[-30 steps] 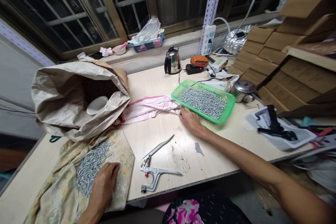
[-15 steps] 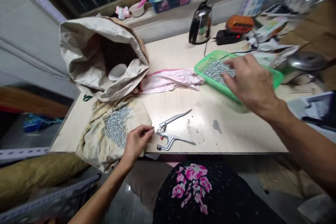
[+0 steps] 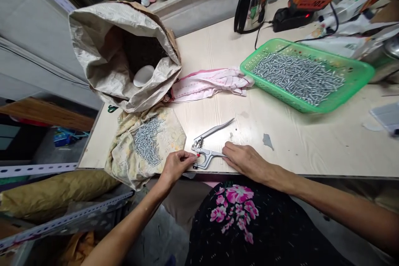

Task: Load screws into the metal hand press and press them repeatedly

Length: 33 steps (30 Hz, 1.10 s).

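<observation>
- The right hand [image 3: 246, 160] has come down from over the green basket [image 3: 352, 81] to the pliers [image 3: 209, 154], while the left hand [image 3: 174, 168] stays by the pliers' head.
- The pliers lie on the bench [image 3: 311, 145], close to its front edge, between the two hands.
- Their long axis runs across the bench: the head points left, the handles right, spread in a V.
- The upper handle [image 3: 216, 129] slants up and away from the person; the lower handle [image 3: 218, 154] runs nearly level.
- The right grip is clamped on the end of that lower handle, fingers curled over it.
- The left grip has thumb and forefinger together just beside the head; whether something small sits between them, I cannot tell.
- The pliers are smooth grey metal, with a coiled spring [image 3: 200, 141] near the joint, a curved C-shaped head and a small red tip [image 3: 198, 155].
- Left of them, a crumpled flowered cloth [image 3: 171, 133] carries a heap of shiny slim metal pins [image 3: 148, 141].
- The basket is plastic, rectangular, with holes in its sides, and holds many similar pins.
- A creased, wide-mouthed sack [image 3: 93, 50] with a smooth white bowl [image 3: 144, 75] inside stands behind the cloth.
- A soft pink-and-white towel [image 3: 212, 85] stretches between sack and basket.
</observation>
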Available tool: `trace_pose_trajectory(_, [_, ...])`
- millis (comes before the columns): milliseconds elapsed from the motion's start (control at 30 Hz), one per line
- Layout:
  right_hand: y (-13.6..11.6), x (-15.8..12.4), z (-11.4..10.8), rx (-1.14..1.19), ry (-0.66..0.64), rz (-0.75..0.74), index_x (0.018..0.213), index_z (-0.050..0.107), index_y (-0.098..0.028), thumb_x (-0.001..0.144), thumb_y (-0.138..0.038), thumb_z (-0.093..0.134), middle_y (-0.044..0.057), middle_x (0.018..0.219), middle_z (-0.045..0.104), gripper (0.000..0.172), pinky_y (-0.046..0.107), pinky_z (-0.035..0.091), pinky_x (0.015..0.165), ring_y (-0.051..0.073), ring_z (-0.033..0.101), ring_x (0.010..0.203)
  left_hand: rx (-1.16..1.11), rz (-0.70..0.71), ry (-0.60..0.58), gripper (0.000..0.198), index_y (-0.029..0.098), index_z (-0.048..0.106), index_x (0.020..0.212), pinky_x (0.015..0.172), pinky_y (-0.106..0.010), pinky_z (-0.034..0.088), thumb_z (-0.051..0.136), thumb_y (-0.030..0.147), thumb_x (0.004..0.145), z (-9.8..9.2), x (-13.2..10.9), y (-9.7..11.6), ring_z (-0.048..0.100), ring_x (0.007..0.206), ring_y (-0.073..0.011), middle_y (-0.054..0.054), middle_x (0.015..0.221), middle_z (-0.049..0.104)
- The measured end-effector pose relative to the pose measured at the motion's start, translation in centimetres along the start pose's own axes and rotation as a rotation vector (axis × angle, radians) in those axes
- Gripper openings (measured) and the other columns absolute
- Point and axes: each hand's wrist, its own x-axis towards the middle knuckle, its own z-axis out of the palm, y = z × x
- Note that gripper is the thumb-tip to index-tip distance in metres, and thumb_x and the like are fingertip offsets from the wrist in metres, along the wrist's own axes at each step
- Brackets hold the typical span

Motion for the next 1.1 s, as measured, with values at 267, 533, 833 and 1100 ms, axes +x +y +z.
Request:
trace_pose_trajectory(267, [-1.0, -0.6, 0.1, -0.048, 0.063, -0.051, 0.083, 0.051, -0.018, 0.094, -0.006, 0.034, 0.003, 0.081, 0.053, 0.024, 0.028, 0.030, 0.054, 0.012, 0.040, 0.060, -0.048, -0.034, 0.022, 0.046, 0.011, 0.072, 0.073, 0.052, -0.022, 0.036, 0.076, 0.054, 0.057, 0.3, -0.5, -0.4, 0.049, 0.052, -0.0104, -0.003, 0.060, 0.065])
trace_pose_trajectory(533, [-0.4, -0.7, 0.6, -0.018, 0.026, -0.008, 0.084, 0.051, -0.018, 0.095, -0.008, 0.035, 0.002, 0.083, 0.053, 0.022, 0.028, 0.030, 0.055, 0.011, 0.040, 0.061, 0.071, -0.001, 0.020, 0.042, 0.011, 0.072, 0.071, 0.051, -0.022, 0.034, 0.072, 0.053, 0.061, 0.4, 0.0, -1.0, 0.047, 0.052, -0.0104, -0.002, 0.057, 0.061])
trace_pose_trajectory(833, [-0.4, -0.5, 0.5, 0.008, 0.033, -0.009, 0.082, 0.052, -0.016, 0.097, -0.014, 0.035, 0.003, 0.081, 0.053, 0.023, 0.027, 0.028, 0.054, 0.011, 0.040, 0.061, 0.330, 0.034, -0.179, 0.042, 0.012, 0.067, 0.063, 0.048, -0.021, 0.027, 0.063, 0.054, 0.068, -0.6, 0.6, -0.2, 0.040, 0.049, -0.0099, 0.001, 0.050, 0.050])
trace_pose_trajectory(1100, [-0.3, -0.6, 0.6, -0.003, 0.067, -0.012, 0.081, 0.052, -0.016, 0.098, -0.016, 0.035, 0.002, 0.080, 0.053, 0.024, 0.027, 0.027, 0.054, 0.010, 0.041, 0.061, 0.350, -0.031, -0.268, 0.046, 0.013, 0.062, 0.062, 0.047, -0.021, 0.025, 0.062, 0.058, 0.067, -0.7, 0.7, 1.0, 0.037, 0.049, -0.0094, 0.002, 0.051, 0.047])
